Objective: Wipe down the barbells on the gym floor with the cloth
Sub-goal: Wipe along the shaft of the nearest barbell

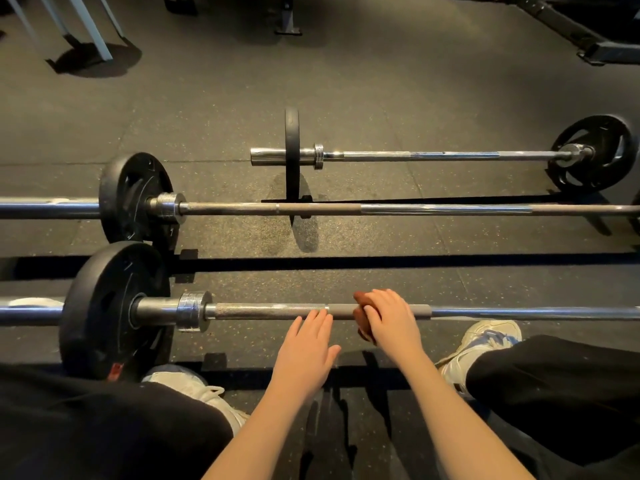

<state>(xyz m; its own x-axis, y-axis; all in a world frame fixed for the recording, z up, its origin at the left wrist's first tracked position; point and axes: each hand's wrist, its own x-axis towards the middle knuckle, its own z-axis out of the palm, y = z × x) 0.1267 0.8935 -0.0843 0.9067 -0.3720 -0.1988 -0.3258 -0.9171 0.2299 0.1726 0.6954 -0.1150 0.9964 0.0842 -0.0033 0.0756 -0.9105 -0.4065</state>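
Gym: speckled rubber floor [346, 81], three plate-loaded barbells [415, 209], rack feet [595, 51] at far edge.

The near barbell [270, 310], middle barbell [381, 208] and far barbell [433, 154] lie parallel, left to right, with a rust-red cloth [361, 322] draped over the near shaft.

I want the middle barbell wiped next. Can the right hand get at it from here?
Probably, with a lean forward: only bare floor lies between the near barbell, where the right hand holds the cloth, and the middle barbell.
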